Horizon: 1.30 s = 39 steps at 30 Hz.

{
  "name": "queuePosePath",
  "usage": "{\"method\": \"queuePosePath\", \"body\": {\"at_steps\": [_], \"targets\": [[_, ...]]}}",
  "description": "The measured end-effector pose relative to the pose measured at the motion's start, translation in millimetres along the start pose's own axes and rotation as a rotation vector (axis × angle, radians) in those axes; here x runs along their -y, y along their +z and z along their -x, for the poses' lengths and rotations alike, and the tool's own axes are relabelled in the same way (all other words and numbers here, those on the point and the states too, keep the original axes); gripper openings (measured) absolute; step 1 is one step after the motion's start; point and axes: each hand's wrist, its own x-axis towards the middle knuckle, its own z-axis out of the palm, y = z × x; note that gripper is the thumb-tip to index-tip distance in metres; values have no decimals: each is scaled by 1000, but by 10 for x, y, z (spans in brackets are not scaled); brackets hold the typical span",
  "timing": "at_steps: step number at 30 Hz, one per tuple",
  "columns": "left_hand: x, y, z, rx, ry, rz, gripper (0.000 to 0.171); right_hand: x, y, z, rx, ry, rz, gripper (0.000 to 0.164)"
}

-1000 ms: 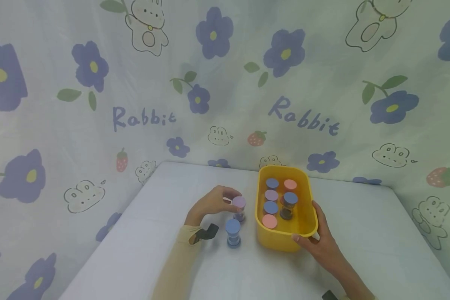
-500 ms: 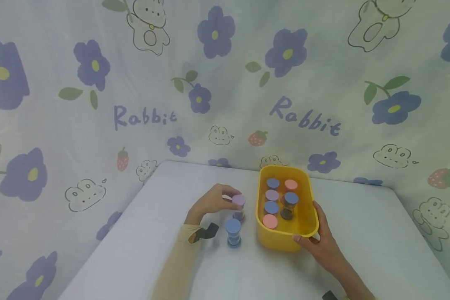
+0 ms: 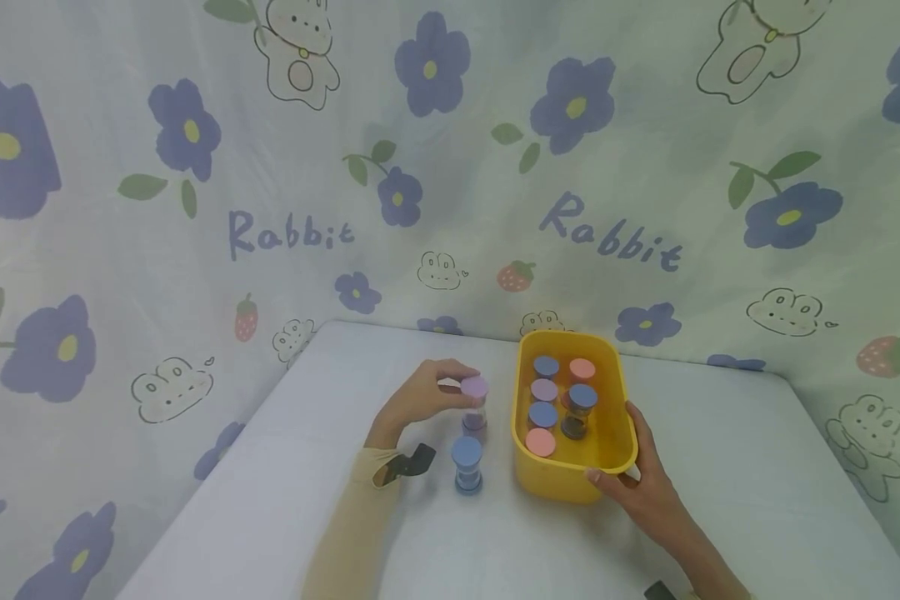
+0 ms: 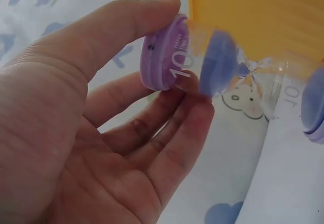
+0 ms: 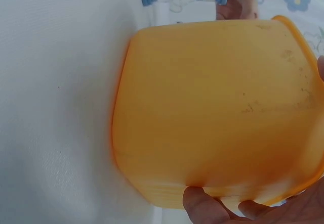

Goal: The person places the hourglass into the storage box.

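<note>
My left hand (image 3: pixel 420 396) pinches the purple cap of a sand timer (image 3: pixel 474 387) between thumb and fingers. In the left wrist view this sand timer (image 4: pixel 157 57) has "10" printed on its clear wall and purple-blue sand in both bulbs. A light blue sand timer (image 3: pixel 467 454) stands upright on the table just nearer to me. To the right, my right hand (image 3: pixel 648 487) grips the near right corner of a yellow plastic bin (image 3: pixel 558 487), thumb at the rim. Its outer wall (image 5: pixel 212 107) fills much of the right wrist view.
Several sand timers stand in the bin, among them a pink-capped timer (image 3: pixel 540 442), a purple-capped timer (image 3: pixel 544 390) and a dark timer with a blue cap (image 3: pixel 582 397). A white cloth covers the table (image 3: pixel 307 400). Behind it hangs a rabbit-and-flower curtain (image 3: pixel 465 167).
My left hand has risen slightly and moved a little away from me with the purple sand timer. The right hand and the bin have stayed in place.
</note>
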Motion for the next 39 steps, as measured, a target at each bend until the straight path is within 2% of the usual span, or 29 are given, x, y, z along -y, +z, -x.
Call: {"method": "queuePosePath", "body": {"at_steps": [8,16,20,31,39], "targets": [[-85,-32,26,-24,31,59,60,3,5,-1,-6,3,11,110],[-173,-41,53,-86,-33,98,60,24,2,3,-6,8,11,110],[-206,-44,59,-115,-29,99,56,24,7,5,-7,11,10,109],[-347,-33,82,-125,79,116,47,13,33,-4,-7,64,18,112],[-476,-34,40,-134,153,114,44,35,23,-4,-10,53,20,111]]}}
